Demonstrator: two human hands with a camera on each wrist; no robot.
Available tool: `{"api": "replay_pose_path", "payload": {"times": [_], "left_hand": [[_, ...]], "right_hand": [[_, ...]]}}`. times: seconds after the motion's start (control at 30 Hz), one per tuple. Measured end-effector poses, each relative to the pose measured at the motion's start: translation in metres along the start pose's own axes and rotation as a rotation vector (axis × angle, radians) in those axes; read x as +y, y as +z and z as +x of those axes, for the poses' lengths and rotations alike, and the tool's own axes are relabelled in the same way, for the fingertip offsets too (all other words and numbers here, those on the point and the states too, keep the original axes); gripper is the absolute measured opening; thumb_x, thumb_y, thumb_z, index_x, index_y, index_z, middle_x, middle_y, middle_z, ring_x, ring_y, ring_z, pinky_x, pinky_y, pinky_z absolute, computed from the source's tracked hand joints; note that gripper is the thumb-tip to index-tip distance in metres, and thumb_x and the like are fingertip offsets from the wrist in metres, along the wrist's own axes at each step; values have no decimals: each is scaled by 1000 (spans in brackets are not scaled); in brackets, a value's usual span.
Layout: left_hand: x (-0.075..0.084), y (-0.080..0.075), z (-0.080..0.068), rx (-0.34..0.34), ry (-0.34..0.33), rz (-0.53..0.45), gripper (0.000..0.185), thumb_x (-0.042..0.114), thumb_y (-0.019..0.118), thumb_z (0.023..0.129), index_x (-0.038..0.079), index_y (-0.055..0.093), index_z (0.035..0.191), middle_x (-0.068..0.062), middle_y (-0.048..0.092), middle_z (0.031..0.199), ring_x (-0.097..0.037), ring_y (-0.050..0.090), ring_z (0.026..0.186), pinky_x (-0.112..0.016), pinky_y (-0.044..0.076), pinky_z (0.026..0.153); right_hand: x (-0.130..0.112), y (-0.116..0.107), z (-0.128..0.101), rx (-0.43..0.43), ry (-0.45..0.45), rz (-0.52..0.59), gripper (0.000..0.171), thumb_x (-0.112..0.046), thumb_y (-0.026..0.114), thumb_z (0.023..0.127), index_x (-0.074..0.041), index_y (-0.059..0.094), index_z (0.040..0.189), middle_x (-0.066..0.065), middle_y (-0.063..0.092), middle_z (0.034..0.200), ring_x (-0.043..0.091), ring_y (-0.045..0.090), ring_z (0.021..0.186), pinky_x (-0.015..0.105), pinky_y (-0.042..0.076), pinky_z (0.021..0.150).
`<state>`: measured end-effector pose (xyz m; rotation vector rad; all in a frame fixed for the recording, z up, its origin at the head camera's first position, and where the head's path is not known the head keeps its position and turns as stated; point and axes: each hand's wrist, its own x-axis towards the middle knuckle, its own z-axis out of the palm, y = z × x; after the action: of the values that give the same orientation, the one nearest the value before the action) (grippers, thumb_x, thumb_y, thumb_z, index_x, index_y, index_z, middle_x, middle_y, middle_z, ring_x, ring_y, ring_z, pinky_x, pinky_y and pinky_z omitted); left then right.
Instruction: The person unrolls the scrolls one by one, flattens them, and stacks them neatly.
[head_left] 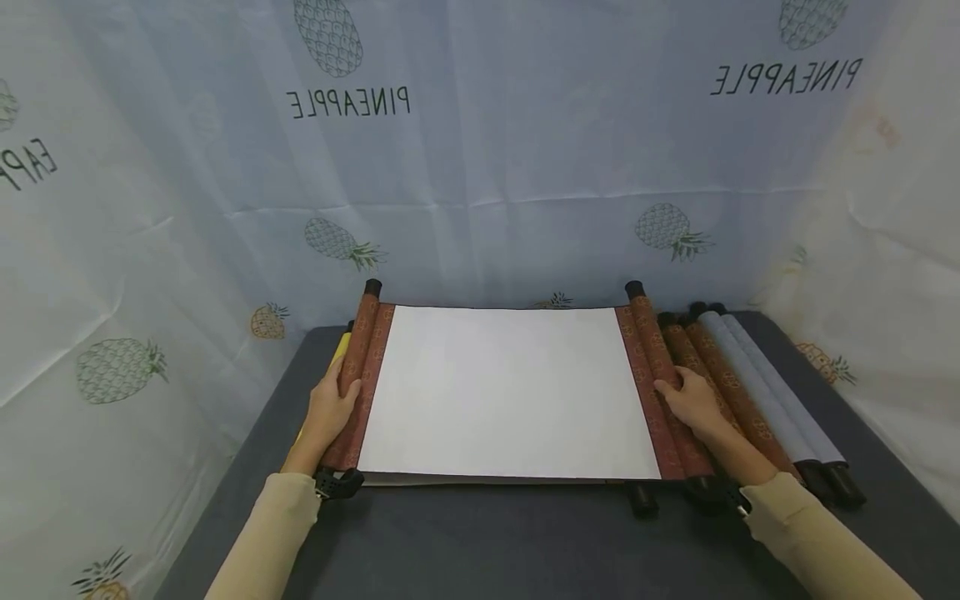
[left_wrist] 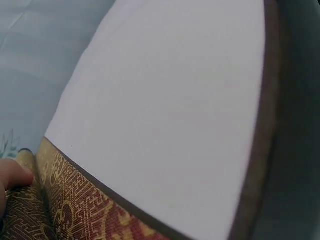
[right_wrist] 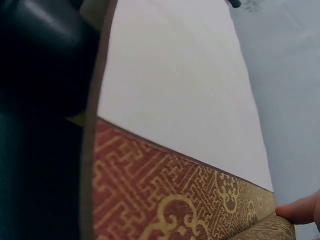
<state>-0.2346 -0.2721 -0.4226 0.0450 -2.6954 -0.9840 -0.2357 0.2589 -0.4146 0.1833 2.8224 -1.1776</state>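
Note:
A scroll (head_left: pixel 510 392) lies unrolled sideways, its blank white paper edged at both ends by reddish-brown brocade with a gold pattern. My left hand (head_left: pixel 327 414) grips the rolled left end (head_left: pixel 366 327), thumb over the brocade roll. On the other side, my right hand (head_left: pixel 693 402) holds the rolled right end (head_left: pixel 647 325). Black knobs cap the tops of both rolls. In the left wrist view only a fingertip (left_wrist: pixel 17 173) shows on the roll; a digit (right_wrist: pixel 302 210) presses the roll in the right wrist view. The undersides of both hands are hidden.
Right of the scroll lie several rolled scrolls, brown brocade (head_left: pixel 738 392) and grey (head_left: pixel 780 400), with black knobs. A yellow roll (head_left: pixel 342 346) shows partly behind my left hand. Another black knob (head_left: pixel 642 500) juts from beneath the scroll onto the dark table (head_left: pixel 487 542). Pineapple-printed cloth (head_left: pixel 510 150) hangs behind.

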Motion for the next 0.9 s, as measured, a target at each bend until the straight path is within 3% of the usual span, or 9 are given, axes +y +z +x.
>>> {"api": "replay_pose_path", "payload": {"times": [0.3, 0.63, 0.77, 0.9], "left_hand": [[-14, 2, 0, -57, -27, 28, 59, 8, 50, 97, -13, 24, 146, -39, 41, 138, -52, 45, 126, -62, 44, 98], [-20, 5, -1, -90, -43, 67, 60, 9, 49, 97, -16, 24, 145, -41, 40, 138, -54, 44, 126, -61, 42, 99], [-22, 5, -1, -86, -31, 70, 59, 9, 48, 97, -17, 25, 144, -42, 39, 138, -55, 43, 127, -62, 41, 100], [-25, 8, -2, -94, -11, 100, 58, 6, 49, 96, -18, 25, 143, -43, 41, 136, -55, 43, 126, -62, 41, 100]], "right_hand": [[1, 20, 11, -28, 97, 47, 65, -18, 42, 99, 18, 16, 145, 43, 26, 144, 56, 31, 133, 62, 34, 108], [5, 20, 18, -82, 130, 114, 70, -24, 45, 98, 14, 14, 148, 41, 18, 150, 56, 21, 139, 63, 30, 111], [8, 19, 23, -60, 103, 130, 74, -32, 48, 99, 12, 17, 148, 40, 21, 149, 55, 25, 136, 64, 33, 108], [4, 20, 17, -88, 113, 161, 69, -25, 45, 99, 15, 14, 148, 40, 25, 147, 53, 31, 134, 62, 35, 106]]}}
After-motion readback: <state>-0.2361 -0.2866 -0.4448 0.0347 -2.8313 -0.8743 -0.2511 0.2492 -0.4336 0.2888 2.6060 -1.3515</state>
